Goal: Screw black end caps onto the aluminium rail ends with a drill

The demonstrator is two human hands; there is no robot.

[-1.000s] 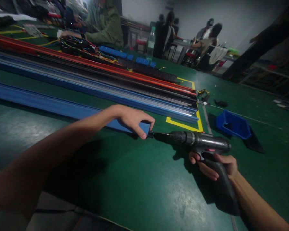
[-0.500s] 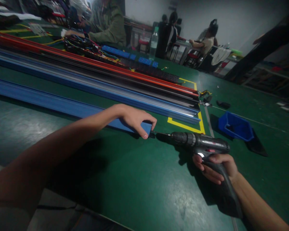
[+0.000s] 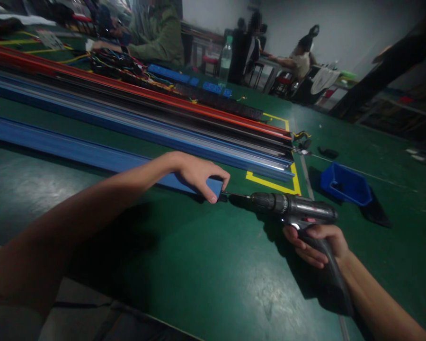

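My left hand (image 3: 200,177) grips the near end of a long blue profile (image 3: 102,158) lying on the green table, thumb on the close side and fingers over the far side. A small black piece (image 3: 222,198) sits at the profile's end, partly hidden by the fingers. In my right hand (image 3: 317,244) is a black cordless drill (image 3: 294,208), held by its handle and pointing left. Its long thin bit (image 3: 237,194) reaches the black piece at the profile's end. Whether the bit is turning I cannot tell.
Beyond the profile lie several more blue, black and orange-red profiles (image 3: 199,113). A blue bin (image 3: 345,183) stands at the right. Behind are a wire bundle (image 3: 117,66), a plastic bottle (image 3: 225,64) and a person in a green sleeve (image 3: 159,40). Other people sit farther back.
Both hands, the profile and the drill stay nearly in place, with the bit at the profile's end. The view shifts slightly, and my right fingers sit a little differently around the trigger.
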